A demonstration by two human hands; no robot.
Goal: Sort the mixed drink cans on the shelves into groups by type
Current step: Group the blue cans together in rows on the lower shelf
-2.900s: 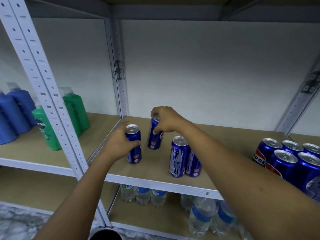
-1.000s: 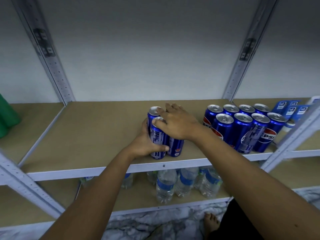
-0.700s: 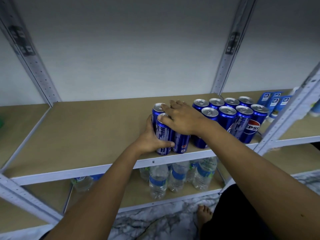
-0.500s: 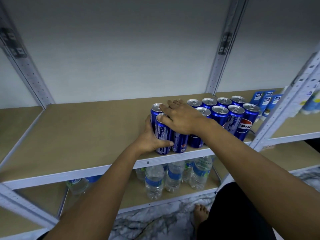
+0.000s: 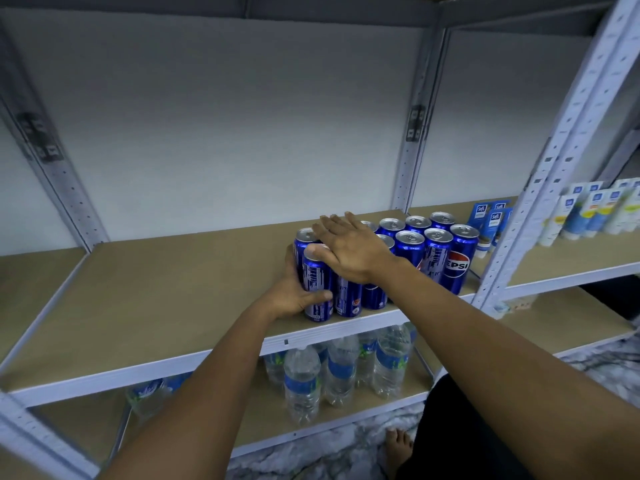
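Cans: four slim cans [image 5: 317, 282] stood beside eight Pepsi cans [image 5: 457, 259]; left hand [image 5: 294, 294] grasped the near-left slim can, right hand [image 5: 349, 252] lay flat, fingers straight, on top.

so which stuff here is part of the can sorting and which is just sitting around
Part of the job:
- slim blue cans, front left one gripped by the left hand
- right hand laid flat across their tops
- wider blue Pepsi cans next to them

Just lying about:
- clear plastic water bottles with blue labels on the shelf below
- small blue and white cartons
- white tubes far right
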